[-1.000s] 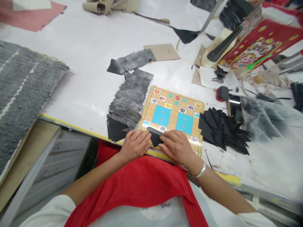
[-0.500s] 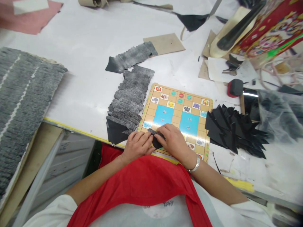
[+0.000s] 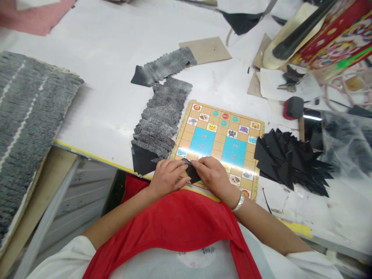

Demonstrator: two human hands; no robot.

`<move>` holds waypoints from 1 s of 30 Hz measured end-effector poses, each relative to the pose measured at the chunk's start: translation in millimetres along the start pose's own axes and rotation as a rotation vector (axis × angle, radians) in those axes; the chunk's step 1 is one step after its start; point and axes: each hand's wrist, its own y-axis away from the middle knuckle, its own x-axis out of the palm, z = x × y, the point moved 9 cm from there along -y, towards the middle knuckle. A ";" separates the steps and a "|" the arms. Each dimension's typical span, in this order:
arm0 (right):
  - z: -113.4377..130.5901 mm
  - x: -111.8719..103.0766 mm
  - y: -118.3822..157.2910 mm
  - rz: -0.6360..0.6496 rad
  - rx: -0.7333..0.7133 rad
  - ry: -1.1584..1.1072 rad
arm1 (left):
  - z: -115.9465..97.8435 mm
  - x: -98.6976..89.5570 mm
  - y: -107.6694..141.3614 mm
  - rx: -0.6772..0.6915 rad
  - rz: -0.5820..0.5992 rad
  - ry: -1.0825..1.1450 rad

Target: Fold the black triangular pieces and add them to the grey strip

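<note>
A small black leather-like piece point(image 3: 192, 173) with a grey speckled edge lies over the lower part of a printed animal game board point(image 3: 217, 145). My left hand point(image 3: 167, 175) has its fingertips and thumb closed at the left side of this piece. From the other side, my right hand point(image 3: 214, 175) pinches the upper right edge, fingers bent together. My palms hide part of the board. Just left of the board runs an overlapping row of grey speckled pieces point(image 3: 162, 112), with black ones point(image 3: 142, 159) at its near end.
A pile of pointed black pieces point(image 3: 290, 161) lies right of the board. Beyond are a black-and-red block point(image 3: 293, 107), a phone-like dark slab point(image 3: 312, 130) and a red patterned box point(image 3: 343, 42). A grey ribbed stack point(image 3: 31, 112) stands left, by the yellow-edged table point(image 3: 95, 128).
The grey speckled flap along the piece's upper edge shows less now, and more black surface is visible. My right fingers have shifted slightly along the edge. The whole view has shifted slightly.
</note>
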 end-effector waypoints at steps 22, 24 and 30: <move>15.4 -1.9 3.7 0.031 -0.115 0.154 | -1.6 -2.4 -4.9 0.025 -0.011 -0.306; 15.4 -1.4 3.7 0.034 -0.117 0.151 | -2.7 -3.3 -5.3 0.030 -0.026 -0.308; 18.8 -2.6 3.1 0.025 -0.147 0.182 | -1.9 -3.4 -9.1 0.016 -0.008 -0.279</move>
